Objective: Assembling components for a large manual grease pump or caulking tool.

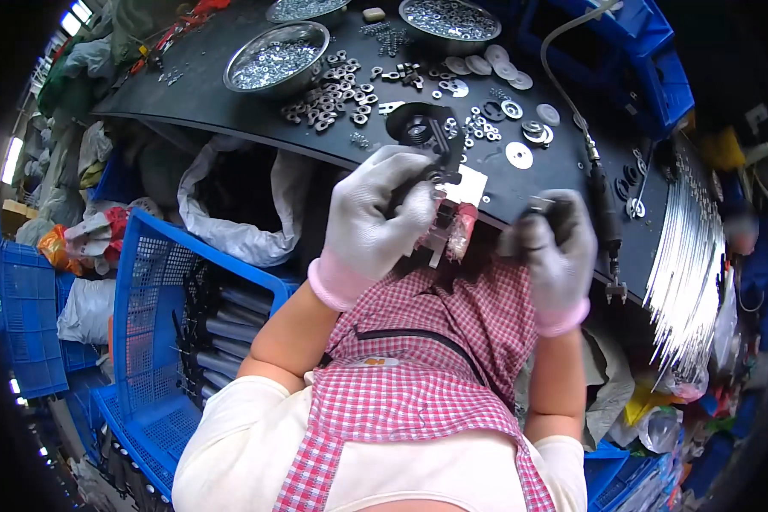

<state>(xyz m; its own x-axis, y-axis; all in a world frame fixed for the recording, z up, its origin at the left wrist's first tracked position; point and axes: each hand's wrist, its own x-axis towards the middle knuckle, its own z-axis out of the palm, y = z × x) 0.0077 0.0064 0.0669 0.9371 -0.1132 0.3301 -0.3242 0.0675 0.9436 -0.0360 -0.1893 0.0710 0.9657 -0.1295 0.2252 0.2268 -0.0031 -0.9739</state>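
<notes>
Dark workbench (230,102) spans top, curved by lens; blue plastic crate (158,282) of dark tubes at person's left; bundle of thin metal rods (687,256) at right edge; steel bowl (276,56) of small nuts on bench, loose washers (333,94) beside it

Left hand (371,218), gloved, clenched around black metal bracket (439,149) at bench edge

Right hand (555,243), gloved, closed on small dark part (539,205), just beside bracket, apart from it

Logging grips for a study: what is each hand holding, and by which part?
Left hand clasps a black metal part by its lower end. Right hand closes on a small dark piece, mostly hidden.
</notes>
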